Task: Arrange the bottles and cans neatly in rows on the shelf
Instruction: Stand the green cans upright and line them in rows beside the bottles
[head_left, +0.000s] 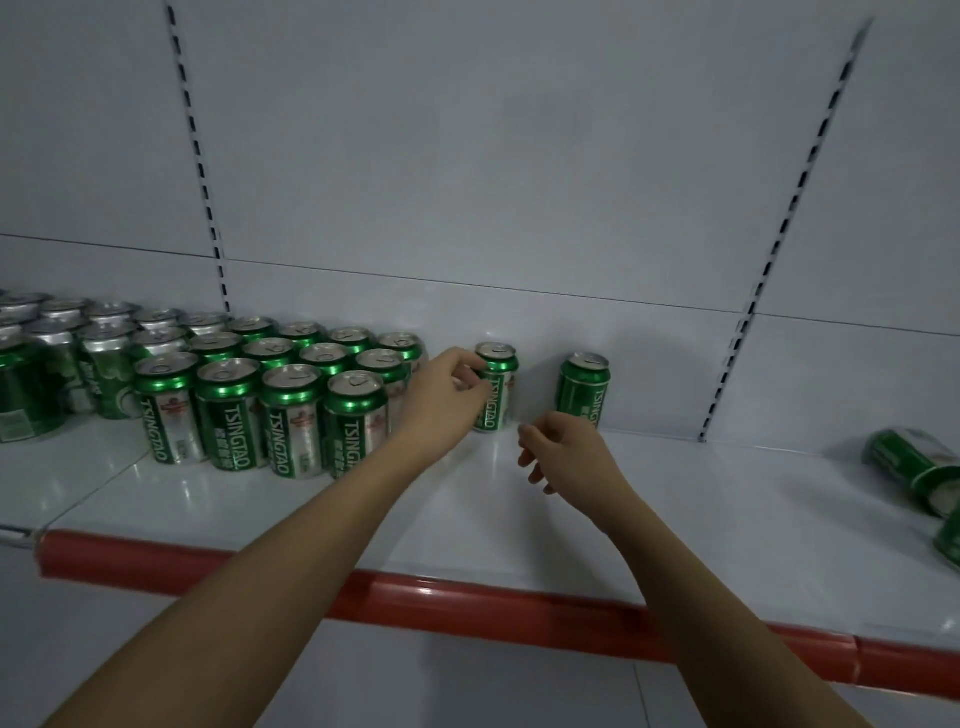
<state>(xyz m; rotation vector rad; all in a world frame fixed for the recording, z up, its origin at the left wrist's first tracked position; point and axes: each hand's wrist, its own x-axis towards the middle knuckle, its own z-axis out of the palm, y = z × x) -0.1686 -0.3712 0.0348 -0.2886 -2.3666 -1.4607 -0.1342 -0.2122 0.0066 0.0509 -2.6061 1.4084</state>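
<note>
Several green beer cans (291, 415) stand in tidy rows on the left half of the white shelf (701, 499). One upright green can (500, 387) stands alone near the back wall, and my left hand (447, 400) grips its left side. A second lone can (584, 387) stands upright a little to the right. My right hand (563, 452) hovers in front of that second can with loosely curled fingers, holding nothing. Two more cans (914, 467) lie on their sides at the far right of the shelf.
The shelf has a red front edge strip (467, 603) and a white back panel with slotted uprights (769, 270). Bare shelf surface lies between the standing rows and the toppled cans.
</note>
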